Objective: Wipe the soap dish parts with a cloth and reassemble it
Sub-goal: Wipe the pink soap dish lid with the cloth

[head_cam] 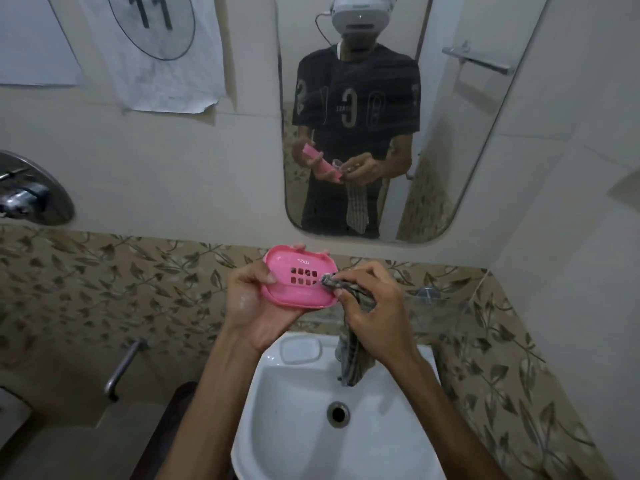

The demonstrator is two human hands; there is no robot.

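Fingers of the left hand [254, 299] are wrapped round the pink soap dish part [300, 277] — thumb on the slotted face near the drain holes, other fingertips hooked over the far rim, palm under the near edge. Right hand [375, 315] is closed in a pinch on a bunched corner of the striped cloth [349, 344], pressing it against the right end of the slot grid; rest of the cloth hangs down toward the basin.

Part is held in the air above the sink [298, 431], in front of the mirror [446, 140], tilted w/ the slotted face toward us.

Handling, our judgement: thin moulded plastic, so light and fairly stiff, prob. flexes a bit if squeezed across the middle. Surface looks glossy and the left palm appears wet or soapy, so we rate it slippery — grip by the rim edges, as now, not by the flat face. Cloth is soft and limp; a twisted corner suits the small holes.

Surface & room: white ceramic basin w/ open drain directly below, a moulded soap recess on its back ledge. A dropped part would land on hard ceramic. Wall has a leaf-pattern tile band below plain pale tile; chrome tap fitting [33, 192] at left. We see no second dish part in this view, so reassembly is not yet at hand.
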